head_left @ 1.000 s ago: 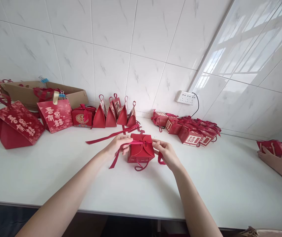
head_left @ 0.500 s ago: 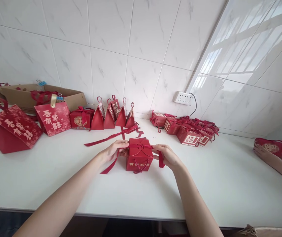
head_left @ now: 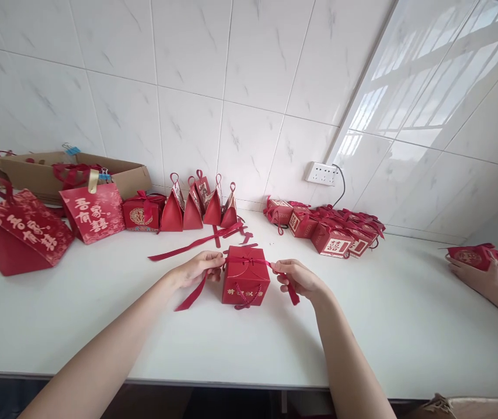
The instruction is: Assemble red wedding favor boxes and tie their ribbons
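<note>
A red gift box (head_left: pixel 245 282) with gold characters and a twisted cord handle on its front stands upright on the white table. A red ribbon (head_left: pixel 193 295) runs across its closed top flaps, threaded through slots there, with a tail out to each side. My left hand (head_left: pixel 201 267) pinches the ribbon beside the box's left edge, and its tail hangs down to the table. On the other side my right hand (head_left: pixel 296 276) is closed on the ribbon's right end, a little away from the box. Between the hands the ribbon looks taut.
Loose red ribbons (head_left: pixel 196 240) lie behind the box. Triangular red boxes (head_left: pixel 194 212), larger red bags (head_left: pixel 26 233) and a cardboard tray (head_left: pixel 118 171) line the back left. A cluster of red boxes (head_left: pixel 331 235) sits back right. Another person's hands (head_left: pixel 480 276) hold a red box at far right.
My right hand has drawn slightly away from the box, and the ribbon is straighter across the top. The other person's box has tilted, with a hand now at its right side.
</note>
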A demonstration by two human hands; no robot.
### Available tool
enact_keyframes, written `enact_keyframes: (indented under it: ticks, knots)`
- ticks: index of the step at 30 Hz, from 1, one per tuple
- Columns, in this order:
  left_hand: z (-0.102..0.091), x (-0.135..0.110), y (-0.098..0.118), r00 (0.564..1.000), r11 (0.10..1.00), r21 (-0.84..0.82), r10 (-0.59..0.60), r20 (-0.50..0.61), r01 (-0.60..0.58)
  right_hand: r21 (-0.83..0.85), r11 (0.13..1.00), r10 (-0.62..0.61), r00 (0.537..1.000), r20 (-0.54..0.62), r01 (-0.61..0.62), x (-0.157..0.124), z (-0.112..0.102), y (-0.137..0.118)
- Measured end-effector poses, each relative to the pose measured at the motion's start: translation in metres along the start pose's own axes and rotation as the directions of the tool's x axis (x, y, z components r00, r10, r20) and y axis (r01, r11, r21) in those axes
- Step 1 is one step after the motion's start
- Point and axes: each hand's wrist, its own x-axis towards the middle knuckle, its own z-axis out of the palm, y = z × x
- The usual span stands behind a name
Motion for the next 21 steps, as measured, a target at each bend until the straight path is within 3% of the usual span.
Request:
enact_keyframes:
  ticks: [12, 21]
  knots:
    - [-0.013, 0.001, -0.002, 0.995, 0.993, 0.114, -0.037, 0.088, 0.026, -0.104, 0.994, 0.05, 0.995, 0.085, -0.041, -0.006, -0.014, -0.004]
    - [-0.013, 0.002, -0.004, 0.997, 0.989, 0.151, -0.021, 0.074, 0.01, -0.172, 0.983, 0.087, 0.991, 0.105, -0.068, -0.001, -0.014, -0.001]
